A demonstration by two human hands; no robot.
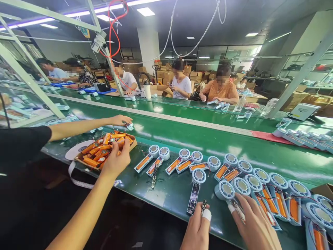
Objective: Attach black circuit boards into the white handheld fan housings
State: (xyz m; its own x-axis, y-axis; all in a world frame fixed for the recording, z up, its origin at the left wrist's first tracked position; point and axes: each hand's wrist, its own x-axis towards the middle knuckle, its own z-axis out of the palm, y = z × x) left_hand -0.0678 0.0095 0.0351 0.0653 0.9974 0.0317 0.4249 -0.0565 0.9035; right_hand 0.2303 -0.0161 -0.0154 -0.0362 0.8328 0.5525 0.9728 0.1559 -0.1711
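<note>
Low in the view, my left hand (197, 227) pinches a small dark circuit board (204, 205) upright, a white cover on its thumb. My right hand (253, 217) has its fingers around the pale handle of a round-headed blue device (226, 190), which lies on the bench; another white cover shows on a fingertip. Between and above my hands lies a device with a dark board in its handle (193, 198). Farther left a loose circuit board (155, 176) rests against another device. Many devices with orange batteries (280, 205) stand close together on the right.
A co-worker's hand (118, 158) is at a box of orange batteries (91, 161) on the left, the other hand (122, 121) over the green belt (179, 133). Several people sit across the belt. A metal post (301, 78) rises at the right.
</note>
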